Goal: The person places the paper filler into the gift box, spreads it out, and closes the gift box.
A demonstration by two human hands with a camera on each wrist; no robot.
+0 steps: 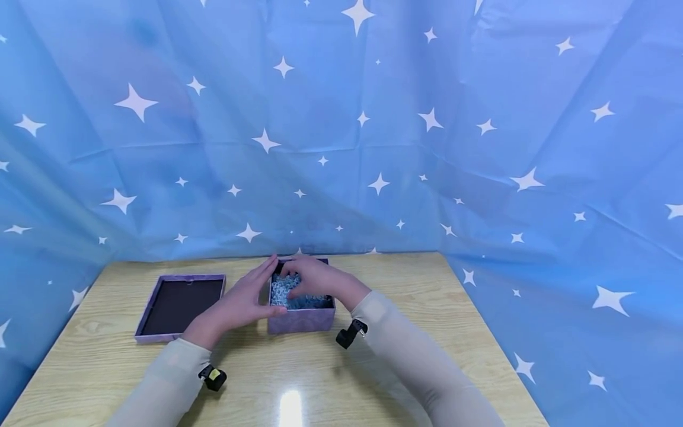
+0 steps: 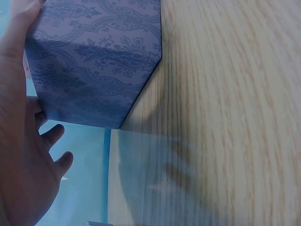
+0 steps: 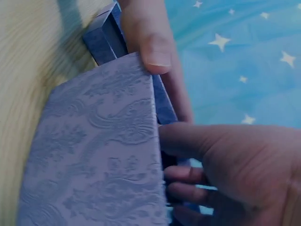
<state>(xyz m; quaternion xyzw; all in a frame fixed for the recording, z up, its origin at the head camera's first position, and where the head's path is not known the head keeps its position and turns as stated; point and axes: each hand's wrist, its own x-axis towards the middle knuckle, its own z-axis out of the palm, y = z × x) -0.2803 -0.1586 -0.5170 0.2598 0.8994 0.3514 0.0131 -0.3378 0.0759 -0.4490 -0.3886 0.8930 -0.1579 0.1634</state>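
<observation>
A purple box [image 1: 301, 322] is placed on the wooden bench [image 1: 416, 284], near its far edge and left of the middle. The top of the box is uncovered, and a blue speckled filling [image 1: 315, 301] can be seen inside it; its exact material is too small to be told. Of the two hands, the left hand [image 1: 237, 305] is set around the left end of the box, which is held between the thumb, laid on the near left corner, and the fingers, stretched toward the far side. The right hand [image 1: 319, 279] is put into the box from above, with its fingers bent at the filling; whether something is gripped by them cannot be told. On the outer walls of the box, a raised floral pattern is shown. To the left, apart from the box, a shallow purple tray [image 1: 184, 305] with a dark inside is laid on the bench. Behind, a blue curtain [image 1: 400, 118] is covered with white stars.
</observation>
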